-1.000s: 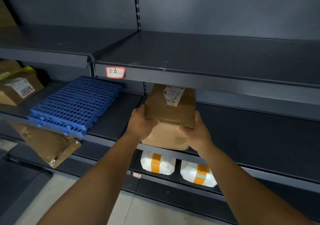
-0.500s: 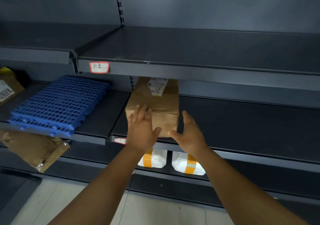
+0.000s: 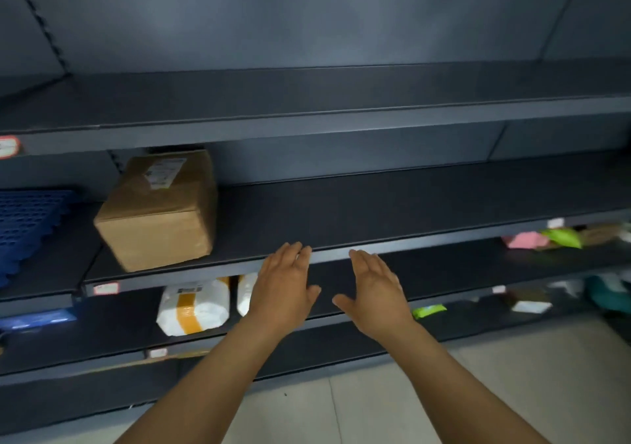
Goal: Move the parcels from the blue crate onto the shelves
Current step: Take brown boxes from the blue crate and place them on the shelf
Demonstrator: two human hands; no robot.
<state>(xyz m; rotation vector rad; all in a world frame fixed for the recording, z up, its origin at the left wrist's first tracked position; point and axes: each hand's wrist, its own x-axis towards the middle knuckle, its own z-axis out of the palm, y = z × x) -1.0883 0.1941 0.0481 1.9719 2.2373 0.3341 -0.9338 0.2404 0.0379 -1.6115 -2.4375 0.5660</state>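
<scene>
A brown cardboard parcel point(image 3: 160, 210) with a white label lies on the middle dark shelf point(image 3: 375, 211), near its left end. My left hand point(image 3: 285, 285) and my right hand point(image 3: 377, 288) hover side by side in front of that shelf's front edge, to the right of the parcel. Both have straight fingers and hold nothing. The blue crate is not in view.
A blue perforated plastic mat point(image 3: 24, 221) lies on the shelf to the left. Two white parcels with yellow tape point(image 3: 193, 305) sit one shelf lower. Pink, green and other small parcels point(image 3: 546, 239) lie on lower shelves at the right. The top shelf point(image 3: 341, 102) holds nothing.
My hands let go of the brown parcel, which now rests on the middle shelf. Both hands pulled back open, and my view swung to the right.
</scene>
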